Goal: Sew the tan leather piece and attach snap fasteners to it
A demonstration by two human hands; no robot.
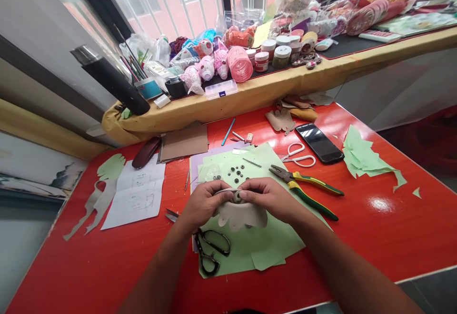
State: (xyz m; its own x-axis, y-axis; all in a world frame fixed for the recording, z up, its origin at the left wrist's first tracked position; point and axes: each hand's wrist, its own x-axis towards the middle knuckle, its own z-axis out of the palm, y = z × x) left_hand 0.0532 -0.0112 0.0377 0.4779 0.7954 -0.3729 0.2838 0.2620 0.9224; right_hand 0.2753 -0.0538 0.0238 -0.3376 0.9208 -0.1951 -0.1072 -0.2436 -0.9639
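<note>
Between both hands, over the green paper sheets (278,238), is a beige scalloped piece of what looks like leather or felt (244,216). My left hand (204,202) pinches its upper edge from the left. From the right, my right hand (273,196) grips the same edge, fingers closed. A small round grey disc (238,197) shows between the thumbs; whether it is fixed to the piece I cannot tell. Just beyond the fingertips lie several small dark round snaps or buttons (236,171). Combination pliers (307,188) with green-yellow handles rest right of my right hand, and black-handled scissors (209,252) lie below my left.
White-handled scissors (300,154) and a black phone (319,142) lie at the right rear. Green paper scraps (367,154) are further right. A sketched white sheet (135,195) and a dark case (146,152) lie left. The windowsill (171,114) carries jars, yarn and a thermos (110,78).
</note>
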